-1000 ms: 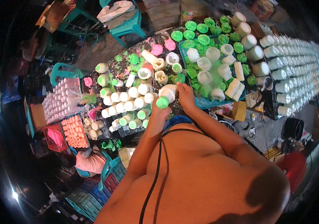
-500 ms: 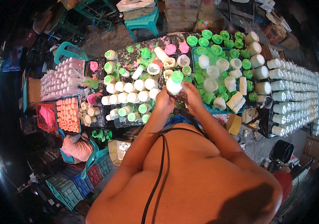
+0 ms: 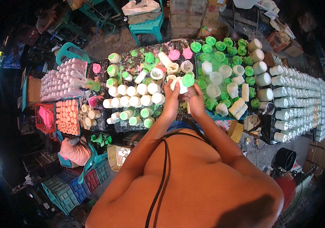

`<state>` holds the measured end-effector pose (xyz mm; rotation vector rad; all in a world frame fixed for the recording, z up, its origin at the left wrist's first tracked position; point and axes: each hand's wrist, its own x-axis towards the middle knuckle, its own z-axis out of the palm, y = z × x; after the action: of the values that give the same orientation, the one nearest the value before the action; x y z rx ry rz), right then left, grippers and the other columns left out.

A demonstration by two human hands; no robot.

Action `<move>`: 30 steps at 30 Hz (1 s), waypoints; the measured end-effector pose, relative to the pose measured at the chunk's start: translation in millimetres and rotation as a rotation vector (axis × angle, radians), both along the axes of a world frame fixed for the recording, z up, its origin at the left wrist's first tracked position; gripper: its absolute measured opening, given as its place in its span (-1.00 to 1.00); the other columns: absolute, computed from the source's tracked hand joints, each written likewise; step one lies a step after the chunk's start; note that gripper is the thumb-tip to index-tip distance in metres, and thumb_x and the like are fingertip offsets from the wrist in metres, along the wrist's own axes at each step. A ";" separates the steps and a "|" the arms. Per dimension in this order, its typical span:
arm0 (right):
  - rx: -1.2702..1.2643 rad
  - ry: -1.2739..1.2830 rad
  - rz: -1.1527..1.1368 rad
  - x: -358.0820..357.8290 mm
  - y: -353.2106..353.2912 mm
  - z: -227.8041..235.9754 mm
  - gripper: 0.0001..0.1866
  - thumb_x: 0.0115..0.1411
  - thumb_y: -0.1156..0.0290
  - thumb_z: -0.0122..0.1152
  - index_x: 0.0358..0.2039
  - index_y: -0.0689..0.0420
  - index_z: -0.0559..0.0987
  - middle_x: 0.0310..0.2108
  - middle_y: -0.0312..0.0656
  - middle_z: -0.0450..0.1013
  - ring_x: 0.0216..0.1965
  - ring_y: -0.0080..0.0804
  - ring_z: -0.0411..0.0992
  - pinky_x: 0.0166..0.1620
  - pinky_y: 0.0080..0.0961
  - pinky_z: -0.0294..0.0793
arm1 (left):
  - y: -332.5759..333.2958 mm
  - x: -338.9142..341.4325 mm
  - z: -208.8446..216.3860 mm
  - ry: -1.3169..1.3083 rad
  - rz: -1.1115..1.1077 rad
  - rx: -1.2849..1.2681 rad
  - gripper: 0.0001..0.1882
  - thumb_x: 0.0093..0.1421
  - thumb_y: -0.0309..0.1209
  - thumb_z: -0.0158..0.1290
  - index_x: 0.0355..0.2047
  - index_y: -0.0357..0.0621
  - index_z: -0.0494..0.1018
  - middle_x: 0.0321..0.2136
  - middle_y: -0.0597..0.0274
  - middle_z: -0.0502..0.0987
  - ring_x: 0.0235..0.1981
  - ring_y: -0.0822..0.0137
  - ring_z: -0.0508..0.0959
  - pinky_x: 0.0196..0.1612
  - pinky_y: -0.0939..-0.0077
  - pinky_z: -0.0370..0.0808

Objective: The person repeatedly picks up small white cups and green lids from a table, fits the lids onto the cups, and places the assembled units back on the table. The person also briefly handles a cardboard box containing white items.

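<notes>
Between my two hands, over the middle of the table, is a white rounded cup-like piece (image 3: 180, 86) with a bright green, round end tilted to the right. My left hand (image 3: 172, 99) is closed round its left side, and my right hand (image 3: 196, 100) grips it from the right, below the green part. The palms and part of the piece are hidden by my fingers. Just left of my left hand stand rows of white cylinders (image 3: 135, 101). Right of my right hand lies a blue-green tray (image 3: 201, 68) holding white cups and green pieces.
Green ruffled pieces (image 3: 207, 48) line the far side. Large white cylinders (image 3: 262, 79) and many wrapped white ones (image 3: 281, 102) stand at right. Orange pieces (image 3: 67, 116) and stacked pale cylinders (image 3: 58, 83) are at left. A person in a pink top (image 3: 77, 152) sits at lower left.
The held piece has moved slightly right and tipped, its green end now leaning right. My right hand has turned, and my left fingers have risen along the white part.
</notes>
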<state>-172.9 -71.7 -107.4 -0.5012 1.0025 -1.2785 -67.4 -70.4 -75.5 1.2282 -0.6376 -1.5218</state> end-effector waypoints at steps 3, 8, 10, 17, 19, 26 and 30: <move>-0.120 0.052 -0.013 2.4 1.4 0.4 -0.82 0.44 0.32 0.01 -0.10 0.13 0.46 -0.22 -0.28 0.51 -0.24 -0.50 0.50 -0.26 -0.46 0.52 | 0.8 1.7 4.7 0.085 -0.062 -0.111 -0.36 0.49 -0.08 -0.17 0.43 -0.07 -0.04 0.27 0.03 0.27 0.24 0.24 0.33 0.27 0.35 0.28; -0.056 -0.153 -0.076 8.8 -1.0 16.8 -0.83 0.46 0.30 0.01 -0.13 0.13 0.46 -0.20 -0.31 0.46 -0.23 -0.54 0.46 -0.20 -0.49 0.50 | 0.5 10.1 10.7 -0.115 -0.096 -0.318 -0.41 0.52 -0.14 -0.26 0.43 -0.20 0.08 0.35 0.05 0.21 0.32 0.25 0.25 0.36 0.36 0.16; -0.030 -0.209 -0.077 10.8 -0.9 23.1 -0.81 0.46 0.28 0.03 -0.14 0.13 0.46 -0.22 -0.32 0.47 -0.24 -0.55 0.45 -0.18 -0.51 0.48 | 0.9 11.6 7.8 -0.215 -0.079 -0.373 -0.43 0.53 -0.15 -0.27 0.39 -0.25 0.14 0.31 0.03 0.27 0.29 0.24 0.29 0.34 0.37 0.18; -0.309 0.664 -0.108 5.6 5.3 16.7 -0.72 0.48 0.23 -0.02 -0.17 0.23 0.44 -0.39 -0.10 0.52 -0.36 -0.35 0.49 -0.25 -0.36 0.46 | 8.4 7.5 24.9 -0.392 -0.013 -0.418 -0.56 0.53 -0.22 -0.25 0.12 -0.33 0.41 -0.04 0.11 0.54 -0.02 0.34 0.51 0.11 0.44 0.41; -0.317 0.715 -0.093 2.2 7.9 30.8 -0.71 0.48 0.25 -0.05 -0.18 0.25 0.44 -0.43 -0.03 0.51 -0.41 -0.29 0.49 -0.27 -0.30 0.46 | 9.7 8.2 27.6 -0.323 -0.026 -0.397 -0.58 0.53 -0.22 -0.24 0.08 -0.32 0.43 -0.09 0.14 0.56 -0.07 0.37 0.53 0.06 0.46 0.43; -0.223 0.613 -0.136 6.8 4.0 7.2 -0.61 0.52 0.21 -0.18 -0.21 0.27 0.52 -0.42 -0.03 0.53 -0.40 -0.31 0.47 -0.24 -0.33 0.46 | 8.1 10.1 -6.9 0.160 0.075 -0.061 -0.59 0.53 -0.19 -0.24 0.05 -0.29 0.41 -0.13 0.12 0.57 -0.15 0.30 0.59 -0.02 0.37 0.53; -0.096 0.448 -0.147 8.1 -0.5 -15.8 -0.57 0.52 0.16 -0.14 -0.22 0.28 0.54 -0.41 -0.09 0.53 -0.38 -0.42 0.44 -0.20 -0.39 0.45 | 5.8 11.5 -4.8 0.324 0.074 0.140 -0.54 0.53 -0.18 -0.28 0.13 -0.34 0.35 -0.02 -0.02 0.54 -0.04 0.12 0.58 0.08 0.20 0.52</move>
<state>-164.8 -72.1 -123.3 -0.8248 1.3743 -1.3804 -55.9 -64.5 -80.4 1.0625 -0.2735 -1.6777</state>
